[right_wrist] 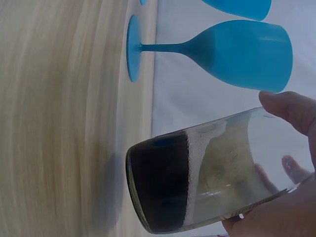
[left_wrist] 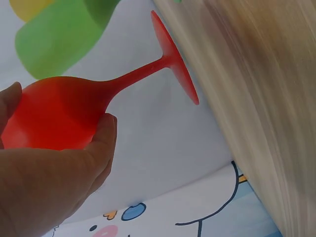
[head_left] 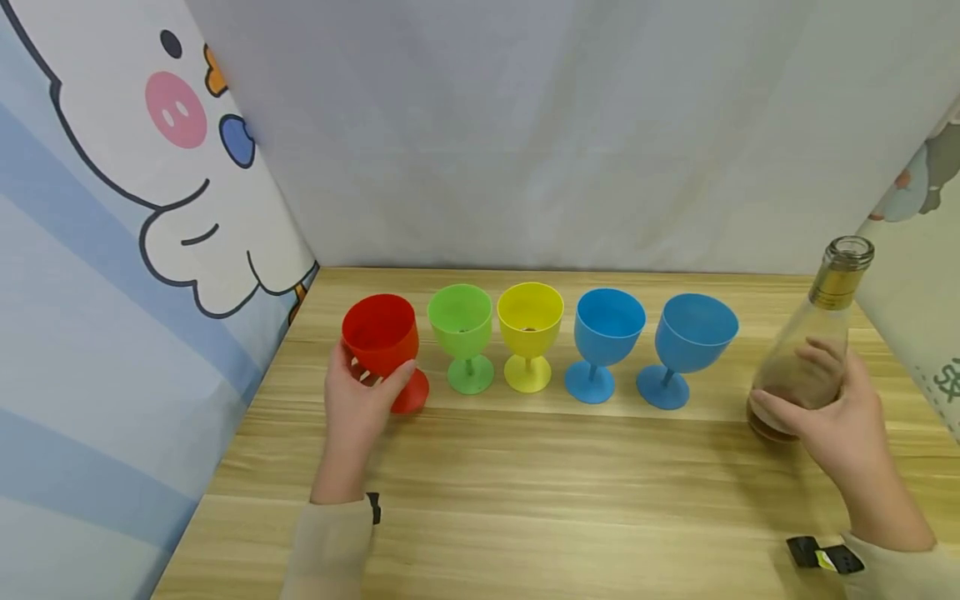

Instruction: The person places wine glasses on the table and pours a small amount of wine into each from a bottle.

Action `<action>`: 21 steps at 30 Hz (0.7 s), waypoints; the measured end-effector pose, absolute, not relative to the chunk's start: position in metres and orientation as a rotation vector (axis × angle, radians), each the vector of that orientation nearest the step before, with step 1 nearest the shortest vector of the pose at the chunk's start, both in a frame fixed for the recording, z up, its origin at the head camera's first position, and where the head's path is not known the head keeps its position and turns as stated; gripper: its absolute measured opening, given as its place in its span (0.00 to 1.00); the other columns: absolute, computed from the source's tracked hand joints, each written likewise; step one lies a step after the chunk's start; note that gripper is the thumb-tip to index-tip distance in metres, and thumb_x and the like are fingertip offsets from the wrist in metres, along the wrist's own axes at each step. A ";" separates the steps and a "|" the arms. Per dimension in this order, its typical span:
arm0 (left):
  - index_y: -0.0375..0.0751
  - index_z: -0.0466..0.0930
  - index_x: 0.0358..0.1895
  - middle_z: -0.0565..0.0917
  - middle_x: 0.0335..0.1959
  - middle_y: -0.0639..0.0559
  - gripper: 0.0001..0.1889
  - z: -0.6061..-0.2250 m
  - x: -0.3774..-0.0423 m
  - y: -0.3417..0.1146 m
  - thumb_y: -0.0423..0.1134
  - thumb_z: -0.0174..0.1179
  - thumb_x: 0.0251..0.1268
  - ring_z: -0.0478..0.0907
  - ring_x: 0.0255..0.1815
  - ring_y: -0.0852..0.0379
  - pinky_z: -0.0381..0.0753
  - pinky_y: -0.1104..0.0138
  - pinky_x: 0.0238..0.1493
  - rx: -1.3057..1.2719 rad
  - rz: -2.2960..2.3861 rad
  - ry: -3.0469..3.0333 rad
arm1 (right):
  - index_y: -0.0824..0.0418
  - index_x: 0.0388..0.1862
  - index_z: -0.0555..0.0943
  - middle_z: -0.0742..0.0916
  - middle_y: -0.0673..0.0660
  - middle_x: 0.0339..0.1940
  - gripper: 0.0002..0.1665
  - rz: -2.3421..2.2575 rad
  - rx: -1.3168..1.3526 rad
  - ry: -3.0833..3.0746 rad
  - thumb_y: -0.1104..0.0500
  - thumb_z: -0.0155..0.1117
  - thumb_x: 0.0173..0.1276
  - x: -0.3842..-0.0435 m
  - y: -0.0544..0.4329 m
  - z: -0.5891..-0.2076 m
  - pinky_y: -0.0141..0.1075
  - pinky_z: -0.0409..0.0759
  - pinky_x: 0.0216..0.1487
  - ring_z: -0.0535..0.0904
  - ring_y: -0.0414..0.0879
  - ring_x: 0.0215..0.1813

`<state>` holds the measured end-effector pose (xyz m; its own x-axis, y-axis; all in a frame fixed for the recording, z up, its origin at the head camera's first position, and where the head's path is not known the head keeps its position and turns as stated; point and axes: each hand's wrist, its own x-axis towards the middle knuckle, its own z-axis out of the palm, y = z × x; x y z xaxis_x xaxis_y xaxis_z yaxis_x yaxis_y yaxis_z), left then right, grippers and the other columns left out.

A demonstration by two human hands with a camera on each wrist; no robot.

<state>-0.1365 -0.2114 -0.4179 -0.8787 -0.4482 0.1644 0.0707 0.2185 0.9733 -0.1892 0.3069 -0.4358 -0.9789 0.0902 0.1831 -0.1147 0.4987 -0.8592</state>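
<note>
At the left end of a row of plastic goblets, my left hand (head_left: 360, 400) grips the bowl of a red goblet (head_left: 381, 333), thumb on its near side. The red goblet's stem and foot show bare in the left wrist view; whether the foot touches the table I cannot tell. On the right, my right hand (head_left: 843, 417) holds a clear glass bottle (head_left: 798, 358) around its body, slightly tilted. Dark liquid (right_wrist: 160, 182) with a foamy top fills the bottle's lower part. The bottle's mouth has no cap, and gold foil wraps its neck.
Between the hands stand a green goblet (head_left: 461, 325), a yellow goblet (head_left: 529, 325), a blue goblet (head_left: 607, 329) and another blue goblet (head_left: 693, 333). All are upright on the wooden table (head_left: 570, 500). A pale curtain (head_left: 570, 133) hangs behind; a cartoon-printed cloth (head_left: 112, 275) borders the left.
</note>
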 end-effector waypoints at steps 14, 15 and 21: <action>0.37 0.60 0.73 0.71 0.66 0.45 0.40 -0.431 -0.160 -0.220 0.32 0.73 0.59 0.68 0.63 0.46 0.75 0.50 0.60 0.394 -1.657 -2.109 | 0.45 0.81 0.57 0.72 0.48 0.73 0.54 1.494 0.005 -2.516 0.59 0.78 0.63 -0.210 0.311 -0.444 0.34 0.63 0.64 0.60 0.45 0.72; 0.37 0.61 0.73 0.71 0.66 0.44 0.40 -0.432 -0.161 -0.220 0.32 0.73 0.59 0.68 0.64 0.46 0.75 0.50 0.61 0.394 -1.651 -2.113 | 0.45 0.81 0.57 0.73 0.48 0.72 0.55 1.488 0.012 -2.516 0.59 0.78 0.62 -0.211 0.312 -0.445 0.30 0.64 0.60 0.61 0.44 0.70; 0.36 0.61 0.72 0.71 0.66 0.44 0.39 -0.434 -0.167 -0.222 0.33 0.73 0.60 0.67 0.65 0.45 0.71 0.48 0.64 0.412 -1.623 -2.139 | 0.46 0.81 0.57 0.73 0.50 0.71 0.54 1.484 0.055 -2.526 0.59 0.78 0.62 -0.221 0.315 -0.450 0.23 0.67 0.45 0.63 0.45 0.67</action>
